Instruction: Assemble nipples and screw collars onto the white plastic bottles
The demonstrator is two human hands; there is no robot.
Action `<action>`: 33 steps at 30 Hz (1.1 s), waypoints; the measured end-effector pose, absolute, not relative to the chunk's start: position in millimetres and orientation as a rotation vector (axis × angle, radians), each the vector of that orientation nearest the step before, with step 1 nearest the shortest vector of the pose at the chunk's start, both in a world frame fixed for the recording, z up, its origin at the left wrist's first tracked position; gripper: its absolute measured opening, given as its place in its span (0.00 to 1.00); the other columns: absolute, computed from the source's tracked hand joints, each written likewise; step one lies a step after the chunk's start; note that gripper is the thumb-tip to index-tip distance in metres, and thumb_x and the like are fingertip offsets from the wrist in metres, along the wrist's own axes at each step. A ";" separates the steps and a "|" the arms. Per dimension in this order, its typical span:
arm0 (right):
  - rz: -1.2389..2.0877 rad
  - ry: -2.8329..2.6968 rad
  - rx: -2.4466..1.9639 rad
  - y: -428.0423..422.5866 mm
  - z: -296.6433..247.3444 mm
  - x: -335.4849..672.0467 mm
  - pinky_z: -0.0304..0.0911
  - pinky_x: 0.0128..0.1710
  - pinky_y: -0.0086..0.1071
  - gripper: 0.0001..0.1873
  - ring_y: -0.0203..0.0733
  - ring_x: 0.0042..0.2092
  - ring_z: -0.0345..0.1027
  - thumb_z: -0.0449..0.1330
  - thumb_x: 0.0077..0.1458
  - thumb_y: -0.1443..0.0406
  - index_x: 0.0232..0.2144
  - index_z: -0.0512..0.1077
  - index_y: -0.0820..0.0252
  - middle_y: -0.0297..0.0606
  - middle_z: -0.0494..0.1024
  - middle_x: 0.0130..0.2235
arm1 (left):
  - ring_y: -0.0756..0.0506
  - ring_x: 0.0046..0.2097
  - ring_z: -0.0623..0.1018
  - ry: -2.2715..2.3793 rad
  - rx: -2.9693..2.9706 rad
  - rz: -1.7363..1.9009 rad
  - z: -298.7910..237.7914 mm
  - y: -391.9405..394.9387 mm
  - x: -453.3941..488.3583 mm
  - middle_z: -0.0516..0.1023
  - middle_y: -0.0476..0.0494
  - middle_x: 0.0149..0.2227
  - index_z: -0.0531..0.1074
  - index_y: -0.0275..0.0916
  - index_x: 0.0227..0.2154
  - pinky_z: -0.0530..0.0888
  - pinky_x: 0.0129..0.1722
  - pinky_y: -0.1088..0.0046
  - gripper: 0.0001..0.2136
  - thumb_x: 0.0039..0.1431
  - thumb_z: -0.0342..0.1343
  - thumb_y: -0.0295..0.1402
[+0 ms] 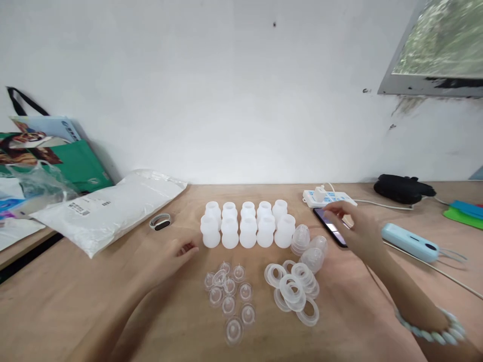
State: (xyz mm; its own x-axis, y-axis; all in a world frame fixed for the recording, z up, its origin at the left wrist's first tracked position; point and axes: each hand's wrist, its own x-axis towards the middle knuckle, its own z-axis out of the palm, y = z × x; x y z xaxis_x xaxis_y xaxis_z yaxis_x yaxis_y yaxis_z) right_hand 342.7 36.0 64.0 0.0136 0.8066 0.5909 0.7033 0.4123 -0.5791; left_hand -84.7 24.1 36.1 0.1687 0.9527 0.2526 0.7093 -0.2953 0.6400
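Note:
My left hand (171, 256) lies on the wooden table (75, 301) with its fingers loosely curled, holding nothing, just left of two rows of white plastic bottles (247, 223). My right hand (354, 226) reaches over a black phone (332, 227) with a lit screen, fingers stretched out above it. In front of the bottles lie several clear nipples (228, 294), several clear rings (294, 291) and a few clear dome caps (307, 246). A bead bracelet (433, 329) sits on my right wrist.
A white sealed bag (113, 206) and a wristband (160, 221) lie at the left, with green bags (56, 161) behind. At the right are a white power strip (324, 197), a black pouch (402, 187), a light-blue device (409, 242) and its cable.

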 end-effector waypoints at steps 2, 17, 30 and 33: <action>0.194 -1.973 -1.242 13.7 68.6 325.2 0.67 0.41 0.40 0.04 0.48 0.40 0.73 0.60 0.60 0.61 0.35 0.75 0.52 0.37 0.80 0.36 | 0.45 0.25 0.72 1.569 2.103 0.798 36.3 13.4 -77.4 0.76 0.51 0.23 0.75 0.42 0.24 0.66 0.26 0.72 0.12 0.59 0.53 0.39; 0.188 -2.570 -1.098 -30.0 54.5 276.4 0.67 0.50 0.51 0.14 0.54 0.50 0.68 0.70 0.49 0.68 0.39 0.73 0.59 0.43 0.76 0.46 | 0.40 0.41 0.77 1.408 2.234 0.611 26.4 -12.1 -39.2 0.77 0.44 0.38 0.72 0.41 0.27 0.71 0.42 0.64 0.10 0.62 0.52 0.37; 0.054 -2.036 -0.671 -30.7 38.8 234.9 0.71 0.50 0.39 0.19 0.48 0.52 0.70 0.59 0.62 0.73 0.54 0.64 0.59 0.47 0.74 0.49 | 0.50 0.27 0.69 1.062 1.389 1.308 50.9 -19.5 39.5 0.73 0.50 0.24 0.73 0.37 0.25 0.66 0.28 0.76 0.12 0.55 0.65 0.40; 0.010 -2.033 -0.658 -30.5 31.4 229.4 0.73 0.47 0.38 0.14 0.47 0.48 0.72 0.57 0.63 0.73 0.51 0.65 0.60 0.47 0.75 0.47 | 0.50 0.25 0.68 1.015 1.362 1.294 39.7 -24.1 48.2 0.72 0.51 0.22 0.73 0.36 0.23 0.66 0.26 0.76 0.15 0.54 0.65 0.43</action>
